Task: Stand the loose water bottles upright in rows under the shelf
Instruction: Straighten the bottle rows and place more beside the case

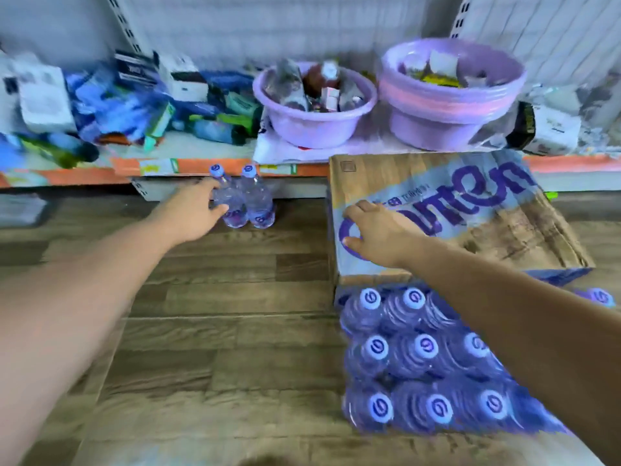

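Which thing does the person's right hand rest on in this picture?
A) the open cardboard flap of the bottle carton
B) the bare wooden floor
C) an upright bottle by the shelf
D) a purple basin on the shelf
A: the right hand lies flat on the printed carton flap, while the left hand grips the upright bottle by the shelf.

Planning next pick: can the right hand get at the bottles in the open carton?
Probably yes. The right hand rests empty on the folded-back carton flap; the packed bottles sit uncovered beneath its forearm. The left hand holds an upright bottle.
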`<action>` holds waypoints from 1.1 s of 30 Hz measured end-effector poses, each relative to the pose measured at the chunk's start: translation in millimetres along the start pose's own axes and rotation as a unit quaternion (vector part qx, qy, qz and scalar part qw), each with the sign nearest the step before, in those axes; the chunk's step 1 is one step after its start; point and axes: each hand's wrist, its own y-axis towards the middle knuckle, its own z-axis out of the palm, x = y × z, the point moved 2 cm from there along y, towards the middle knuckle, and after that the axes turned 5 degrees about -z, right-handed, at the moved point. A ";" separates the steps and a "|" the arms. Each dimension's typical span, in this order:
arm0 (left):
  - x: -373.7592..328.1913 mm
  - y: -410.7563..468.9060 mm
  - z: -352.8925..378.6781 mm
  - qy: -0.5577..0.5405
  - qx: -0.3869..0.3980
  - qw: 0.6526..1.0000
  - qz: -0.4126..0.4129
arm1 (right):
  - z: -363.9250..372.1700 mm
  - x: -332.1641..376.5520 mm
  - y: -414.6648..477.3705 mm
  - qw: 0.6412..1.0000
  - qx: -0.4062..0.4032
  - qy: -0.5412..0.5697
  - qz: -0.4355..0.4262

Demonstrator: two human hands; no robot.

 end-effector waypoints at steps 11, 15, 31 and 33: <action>86.4 101.7 22.9 0.002 0.044 0.999 -0.006 | 21.9 89.0 183.4 0.999 0.025 0.003 -0.029; 80.1 138.2 26.4 -0.010 0.057 0.997 0.043 | 17.5 101.1 227.3 1.000 -0.004 0.013 -0.006; 73.1 160.5 90.2 0.089 -0.004 0.989 0.118 | 61.2 104.3 266.2 0.998 -0.039 0.045 0.013; 74.6 144.2 88.5 0.138 -0.015 0.981 0.133 | 64.5 110.9 249.2 0.995 -0.054 0.080 0.029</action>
